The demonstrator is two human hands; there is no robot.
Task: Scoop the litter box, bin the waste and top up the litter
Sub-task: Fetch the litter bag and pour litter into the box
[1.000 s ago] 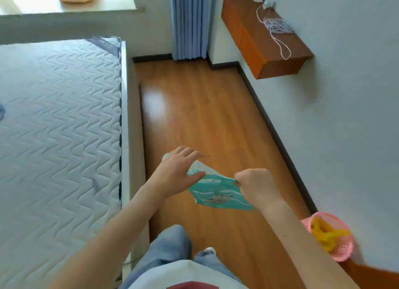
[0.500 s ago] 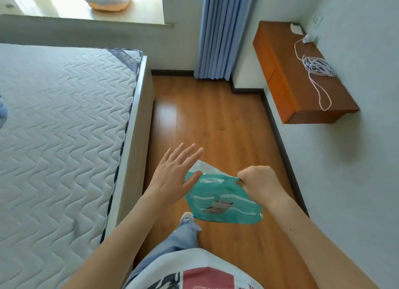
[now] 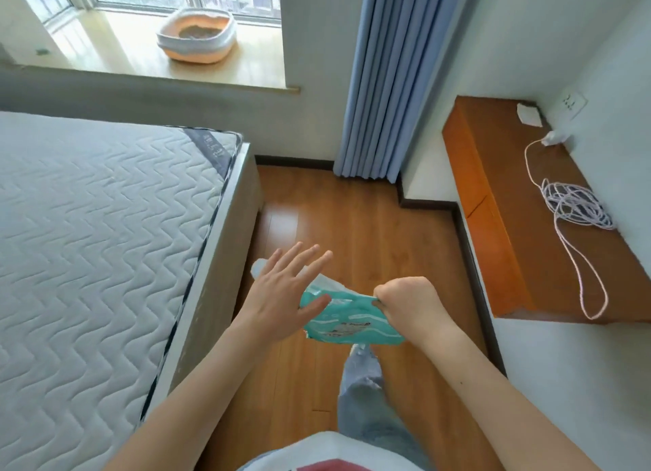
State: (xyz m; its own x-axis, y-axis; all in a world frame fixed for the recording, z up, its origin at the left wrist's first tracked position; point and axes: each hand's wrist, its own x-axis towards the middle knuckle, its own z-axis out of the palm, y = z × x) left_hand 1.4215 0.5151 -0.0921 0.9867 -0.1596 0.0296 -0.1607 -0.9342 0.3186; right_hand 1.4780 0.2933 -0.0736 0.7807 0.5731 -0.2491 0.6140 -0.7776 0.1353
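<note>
The right hand grips a green bag by its edge. The left hand is flat against the bag. Far off, a litter box sits on the windowsill.

view has lifted: i now see the litter box on the windowsill. left hand has gone from pinching the teal bag to fingers spread flat.

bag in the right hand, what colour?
Teal with white wavy markings; head view, the only one.
</note>
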